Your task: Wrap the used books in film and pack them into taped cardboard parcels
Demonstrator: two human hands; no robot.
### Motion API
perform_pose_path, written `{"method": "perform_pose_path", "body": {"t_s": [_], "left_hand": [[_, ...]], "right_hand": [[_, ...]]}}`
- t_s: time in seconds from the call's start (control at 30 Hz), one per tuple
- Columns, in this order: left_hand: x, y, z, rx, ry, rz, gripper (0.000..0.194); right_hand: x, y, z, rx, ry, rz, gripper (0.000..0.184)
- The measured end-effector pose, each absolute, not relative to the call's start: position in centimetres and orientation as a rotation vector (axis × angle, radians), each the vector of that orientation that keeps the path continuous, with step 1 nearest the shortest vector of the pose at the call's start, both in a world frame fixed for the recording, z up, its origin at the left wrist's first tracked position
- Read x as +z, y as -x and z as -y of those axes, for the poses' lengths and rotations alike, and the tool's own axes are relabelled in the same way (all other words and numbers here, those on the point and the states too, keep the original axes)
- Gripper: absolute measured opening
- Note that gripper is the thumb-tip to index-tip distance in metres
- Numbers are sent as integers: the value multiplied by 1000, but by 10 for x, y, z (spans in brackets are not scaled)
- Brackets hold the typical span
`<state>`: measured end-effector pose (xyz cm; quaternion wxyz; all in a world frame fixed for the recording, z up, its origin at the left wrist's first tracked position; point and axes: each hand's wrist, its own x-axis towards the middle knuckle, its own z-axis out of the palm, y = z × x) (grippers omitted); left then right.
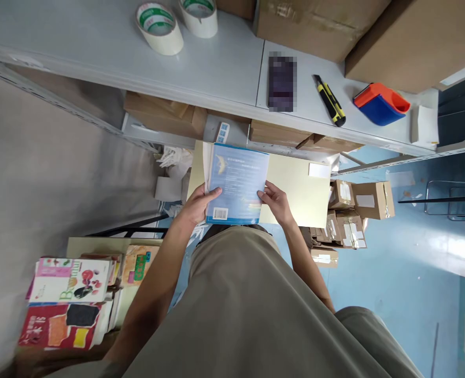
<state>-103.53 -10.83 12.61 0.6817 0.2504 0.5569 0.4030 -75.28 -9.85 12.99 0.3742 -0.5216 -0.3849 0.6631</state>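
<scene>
A blue book (238,181) with a moon picture and a barcode on its cover is held between my two hands, in front of my body. My left hand (199,205) grips its left side, thumb lying on the cover. At the right edge, my right hand (275,202) pinches the book with thumb and fingers. Beneath it lies a pale yellow board (295,197), with a small white label (319,170) near its upper right corner.
Tape rolls (159,29), a pixelated dark item (283,83), a box cutter (330,101) and an orange-blue tape dispenser (381,104) rest on the grey shelf (217,68). Stacked books (67,283) stand at lower left. Cardboard boxes (346,228) lie at right.
</scene>
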Motion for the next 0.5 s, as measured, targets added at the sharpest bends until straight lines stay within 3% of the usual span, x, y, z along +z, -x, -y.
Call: {"method": "perform_pose_path", "body": {"t_s": [0.23, 0.5], "left_hand": [[68, 1063, 102, 970, -828, -1398, 87], [-11, 1108, 99, 734, -852, -1460, 100]], "right_hand": [[87, 795, 90, 1712, 1450, 906, 75], [5, 856, 73, 1861, 1534, 788, 63]]}}
